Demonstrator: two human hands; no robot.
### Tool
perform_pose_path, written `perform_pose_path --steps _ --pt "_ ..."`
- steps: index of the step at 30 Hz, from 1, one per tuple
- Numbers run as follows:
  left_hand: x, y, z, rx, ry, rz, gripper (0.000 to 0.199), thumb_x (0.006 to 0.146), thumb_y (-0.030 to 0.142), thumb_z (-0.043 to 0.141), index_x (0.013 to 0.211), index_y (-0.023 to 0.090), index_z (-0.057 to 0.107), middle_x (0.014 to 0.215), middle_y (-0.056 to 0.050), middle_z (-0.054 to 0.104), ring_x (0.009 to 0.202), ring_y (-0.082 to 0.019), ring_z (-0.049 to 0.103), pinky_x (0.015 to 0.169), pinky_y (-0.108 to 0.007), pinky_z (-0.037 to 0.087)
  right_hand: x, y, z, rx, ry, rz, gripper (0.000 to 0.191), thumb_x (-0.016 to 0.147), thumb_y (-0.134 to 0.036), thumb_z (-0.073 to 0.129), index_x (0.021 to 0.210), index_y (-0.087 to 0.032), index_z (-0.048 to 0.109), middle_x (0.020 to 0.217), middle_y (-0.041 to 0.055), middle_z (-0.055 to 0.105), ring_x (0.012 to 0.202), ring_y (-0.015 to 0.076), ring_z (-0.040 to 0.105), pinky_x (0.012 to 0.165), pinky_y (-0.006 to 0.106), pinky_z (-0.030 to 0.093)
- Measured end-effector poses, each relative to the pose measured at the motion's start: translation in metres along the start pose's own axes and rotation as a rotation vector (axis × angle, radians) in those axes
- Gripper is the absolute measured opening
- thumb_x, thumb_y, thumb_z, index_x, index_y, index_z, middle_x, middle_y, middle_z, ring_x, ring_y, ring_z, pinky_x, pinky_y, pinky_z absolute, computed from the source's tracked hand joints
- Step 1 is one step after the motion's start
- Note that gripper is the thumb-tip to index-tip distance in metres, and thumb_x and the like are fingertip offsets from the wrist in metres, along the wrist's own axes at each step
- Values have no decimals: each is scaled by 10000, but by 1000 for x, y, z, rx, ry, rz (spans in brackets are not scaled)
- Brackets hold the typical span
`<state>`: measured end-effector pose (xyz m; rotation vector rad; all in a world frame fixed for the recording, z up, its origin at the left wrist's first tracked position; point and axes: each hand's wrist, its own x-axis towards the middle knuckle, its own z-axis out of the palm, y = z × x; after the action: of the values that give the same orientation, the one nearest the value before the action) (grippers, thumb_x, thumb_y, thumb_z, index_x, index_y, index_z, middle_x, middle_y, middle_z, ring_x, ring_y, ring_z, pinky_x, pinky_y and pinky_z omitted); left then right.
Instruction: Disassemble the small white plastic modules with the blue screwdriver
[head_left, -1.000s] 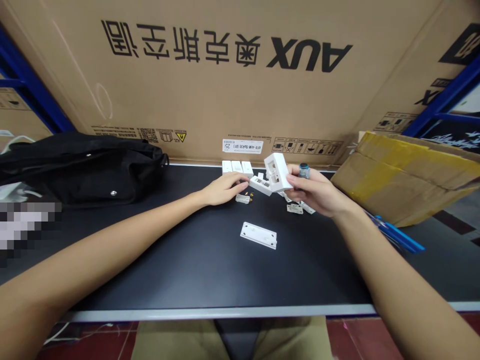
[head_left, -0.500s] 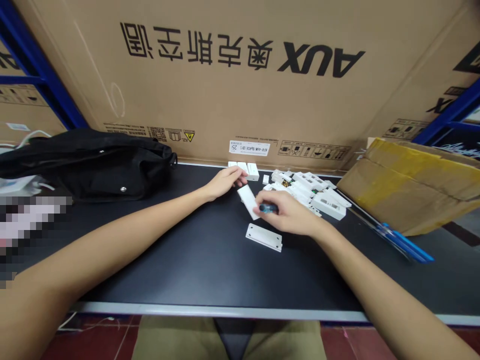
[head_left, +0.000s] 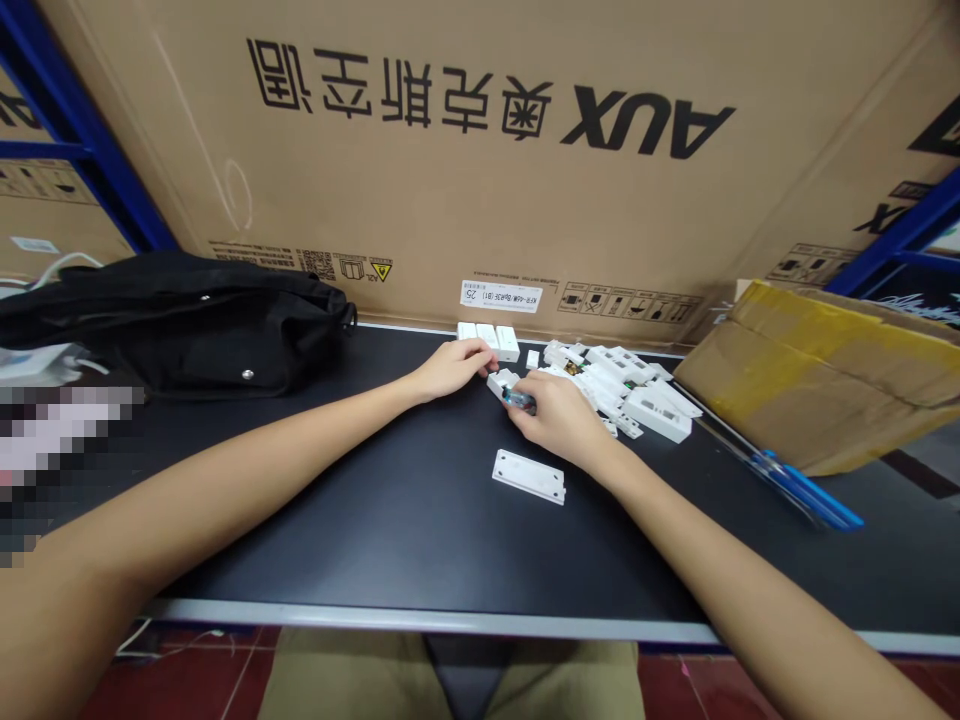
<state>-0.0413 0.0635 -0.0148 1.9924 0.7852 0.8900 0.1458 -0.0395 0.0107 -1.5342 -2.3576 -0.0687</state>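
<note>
My right hand [head_left: 551,412] is closed around a dark screwdriver-like tool [head_left: 519,400] with a bluish part. A white plastic case [head_left: 501,383] lies under its fingers, partly hidden by them. My left hand [head_left: 454,367] rests just left of that case, fingers curled together; what they hold, if anything, is too small to make out. Behind it stand several white blocks [head_left: 486,338] in a row. Nearer to me lies a flat white cover plate [head_left: 529,476] with small dark holes. To the right is a pile of white plastic parts [head_left: 607,380].
A black bag [head_left: 225,320] lies on the left of the dark table [head_left: 337,520]. At the right are a taped cardboard box [head_left: 817,370] and blue-handled tools [head_left: 814,495]. A large carton [head_left: 420,190] stands behind the table.
My right hand has moved slightly left and up with the tool. The white case has shifted up and turned, its longer flat face no longer showing.
</note>
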Motion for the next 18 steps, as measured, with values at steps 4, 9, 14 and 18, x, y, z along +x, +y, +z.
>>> perform_pose_path --steps 4,9,14,18 --pt "-2 3 1 115 -15 43 228 946 322 501 977 183 678 958 -34 704 906 -175 638 911 -350 463 2 7 3 -17 59 61 170 892 -251 517 762 -172 592 791 82 611 704 192 537 664 304 360" --pt "-6 3 4 318 -34 206 267 921 340 552 1141 194 588 1173 -79 632 889 -165 623 830 -332 509 0 11 -15 -3 127 45 187 905 -295 524 799 -167 609 830 87 626 731 190 541 673 300 369" --pt "-10 5 5 474 -150 318 296 959 378 501 1201 220 565 1198 -82 615 947 -184 636 878 -360 519 -12 12 -51 305 -186 -204 226 893 -399 596 926 -199 694 871 24 696 750 156 596 698 266 417" --pt "-11 7 4 557 -183 347 329 974 374 488 1266 234 547 1301 -77 604 1177 -228 584 1002 -394 476 -19 12 -56 370 -460 -171 417 746 -575 726 946 -210 699 865 3 695 704 147 580 611 255 406"
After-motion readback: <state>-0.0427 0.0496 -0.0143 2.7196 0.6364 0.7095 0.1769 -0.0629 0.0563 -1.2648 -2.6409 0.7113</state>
